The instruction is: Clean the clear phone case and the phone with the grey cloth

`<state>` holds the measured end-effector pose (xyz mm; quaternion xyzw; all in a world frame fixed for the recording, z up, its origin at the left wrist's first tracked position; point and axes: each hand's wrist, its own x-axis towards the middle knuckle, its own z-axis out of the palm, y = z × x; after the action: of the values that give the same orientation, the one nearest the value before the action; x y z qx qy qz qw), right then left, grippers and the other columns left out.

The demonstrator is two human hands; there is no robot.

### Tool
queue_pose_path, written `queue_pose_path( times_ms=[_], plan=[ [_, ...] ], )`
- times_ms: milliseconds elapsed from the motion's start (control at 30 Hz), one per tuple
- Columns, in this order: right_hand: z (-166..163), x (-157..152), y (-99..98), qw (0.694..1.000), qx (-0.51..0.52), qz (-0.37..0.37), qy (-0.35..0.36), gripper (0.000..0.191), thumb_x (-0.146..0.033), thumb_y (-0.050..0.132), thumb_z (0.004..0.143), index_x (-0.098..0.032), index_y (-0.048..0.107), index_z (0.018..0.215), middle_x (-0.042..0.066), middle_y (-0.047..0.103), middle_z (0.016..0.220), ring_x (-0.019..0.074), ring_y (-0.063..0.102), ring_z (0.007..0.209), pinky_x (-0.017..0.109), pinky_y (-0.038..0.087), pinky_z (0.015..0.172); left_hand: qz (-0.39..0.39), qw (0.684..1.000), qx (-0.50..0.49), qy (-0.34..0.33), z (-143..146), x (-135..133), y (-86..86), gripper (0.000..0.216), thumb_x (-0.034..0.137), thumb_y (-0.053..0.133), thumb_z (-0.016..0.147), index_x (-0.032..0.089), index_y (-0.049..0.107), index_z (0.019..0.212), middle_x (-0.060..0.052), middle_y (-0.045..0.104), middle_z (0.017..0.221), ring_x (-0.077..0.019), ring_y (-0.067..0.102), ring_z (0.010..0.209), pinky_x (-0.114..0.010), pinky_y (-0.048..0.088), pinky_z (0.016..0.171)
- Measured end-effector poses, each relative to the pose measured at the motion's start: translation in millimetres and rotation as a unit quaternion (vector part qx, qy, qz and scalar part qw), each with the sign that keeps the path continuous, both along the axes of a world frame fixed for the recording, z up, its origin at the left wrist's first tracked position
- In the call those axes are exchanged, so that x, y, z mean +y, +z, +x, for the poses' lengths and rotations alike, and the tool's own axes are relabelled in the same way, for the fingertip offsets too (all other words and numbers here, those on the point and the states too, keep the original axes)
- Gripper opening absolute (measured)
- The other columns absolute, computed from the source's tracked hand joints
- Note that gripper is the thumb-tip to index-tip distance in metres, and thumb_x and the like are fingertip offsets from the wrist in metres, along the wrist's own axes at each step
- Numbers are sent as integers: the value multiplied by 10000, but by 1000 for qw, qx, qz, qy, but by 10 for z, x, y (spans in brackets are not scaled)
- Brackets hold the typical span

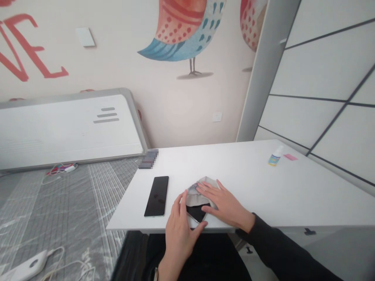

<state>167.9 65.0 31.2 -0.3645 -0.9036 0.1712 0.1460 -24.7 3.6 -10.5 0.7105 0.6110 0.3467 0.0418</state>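
Note:
A black smartphone (197, 213) lies at the table's near edge, its upper part hidden under a light grey cloth (195, 200). My left hand (179, 230) grips this phone, with the fingers along its left side and the thumb at its lower corner. Across the cloth lies my right hand (224, 201), its fingers stretched out flat and the thumb apart, over the phone's dark screen. To the left of both hands rests a larger black device with a glossy screen (157, 196), apart from them.
The white table (240, 168) carries a small bottle (275, 156) and a pink slip (290, 157) at the far right. A blurred dark item (148, 159) lies at its back left corner. Left of it is a bed (96, 195) with a white device (27, 267) and cables.

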Motion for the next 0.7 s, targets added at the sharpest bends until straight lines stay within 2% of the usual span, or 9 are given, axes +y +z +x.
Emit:
queue_pose_path(
  times_ms=[100,167,300,400,467,533,567,633,700],
  plan=[
    [-2,-12,-41,997,7,0,73,931,-786,521,902,-233,310,1621,136,354,1649,352,287,1549,636,95,1272,-13,1000,-2,-1,0,-1,-1,1019,188,757,764,279,189,1605,-145,470,1550,-335,524,1400,-491,496,1113],
    [7,-24,-61,995,1,0,98,942,-811,513,885,-253,315,1618,116,372,1644,338,323,1537,621,105,1277,-11,1000,-1,3,-1,-2,-8,1032,181,763,758,275,184,1607,-150,466,1554,-338,518,1406,-489,495,1114],
    [20,-21,-70,1000,-16,22,-2,824,-740,411,976,-201,365,1597,159,368,1635,371,302,1540,708,126,1237,3,1000,2,1,-2,-5,-17,983,283,776,811,263,194,1603,-166,478,1535,-349,512,1412,-497,511,1089],
    [25,-57,-77,996,18,7,85,949,-792,538,887,-200,352,1605,138,404,1624,346,312,1539,607,130,1280,-6,1000,-2,-5,0,-6,-6,1009,202,760,779,258,182,1605,-165,477,1534,-335,521,1404,-480,501,1102],
    [67,-58,-79,992,36,-4,122,854,-780,514,910,-242,435,1569,100,469,1592,313,393,1505,556,165,1289,-7,1000,-2,-1,6,-11,7,1020,185,756,773,251,173,1607,-173,465,1546,-337,515,1409,-479,494,1110],
    [140,-31,-86,997,33,11,63,678,-700,398,1007,-263,530,1508,94,512,1561,308,447,1473,590,212,1269,-3,1000,-2,2,14,-16,19,1019,243,785,793,244,173,1607,-184,466,1544,-350,517,1407,-483,507,1094],
    [178,-19,-94,999,28,23,30,654,-675,369,1027,-257,543,1498,105,512,1558,319,448,1472,616,227,1256,-1,1000,-2,2,19,-18,23,1027,283,804,797,242,175,1607,-188,475,1535,-358,521,1403,-487,514,1084],
    [244,-21,-121,999,23,37,27,745,-715,443,983,-228,473,1546,134,464,1587,346,401,1497,632,225,1252,3,1000,-4,3,27,-22,29,1047,310,828,791,250,173,1606,-183,493,1519,-360,534,1391,-488,521,1074],
    [294,-53,-152,995,20,29,91,898,-777,547,894,-232,389,1589,128,432,1608,344,375,1511,600,203,1269,3,1000,-6,5,30,-22,33,1063,289,837,783,263,165,1606,-172,502,1514,-352,543,1384,-483,522,1075]
  ],
)
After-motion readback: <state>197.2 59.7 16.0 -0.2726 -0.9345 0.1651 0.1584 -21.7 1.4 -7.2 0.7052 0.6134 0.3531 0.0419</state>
